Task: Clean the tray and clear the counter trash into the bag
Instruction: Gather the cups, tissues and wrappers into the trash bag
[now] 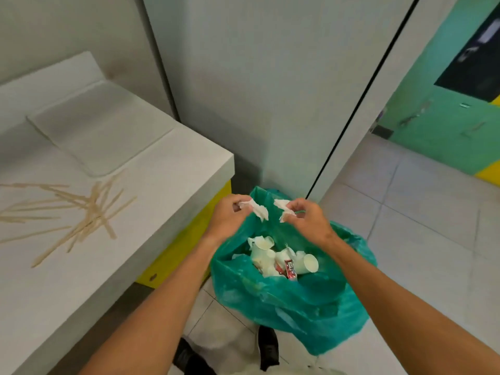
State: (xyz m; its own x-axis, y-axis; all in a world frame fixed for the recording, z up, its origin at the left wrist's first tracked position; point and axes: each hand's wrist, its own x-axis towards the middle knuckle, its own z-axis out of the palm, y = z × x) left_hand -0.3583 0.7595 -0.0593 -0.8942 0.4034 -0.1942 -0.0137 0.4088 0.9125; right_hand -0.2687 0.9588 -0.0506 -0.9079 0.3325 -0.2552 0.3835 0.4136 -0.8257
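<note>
My left hand (230, 216) and right hand (307, 219) each pinched a paper scrap (259, 210) above the bag (297, 301); releasing squarely over its mouth seemed best.

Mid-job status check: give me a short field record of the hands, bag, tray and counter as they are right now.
green bag: mouth open, beside the counter; holds paper cups and a red wrapper
left hand: pinches a white paper scrap above the bag's mouth
right hand: pinches a second white paper scrap, apart from the first
tray: white, flat on the counter, beyond the sticks
wooden sticks: scattered loose on the counter, not yet bagged
</note>
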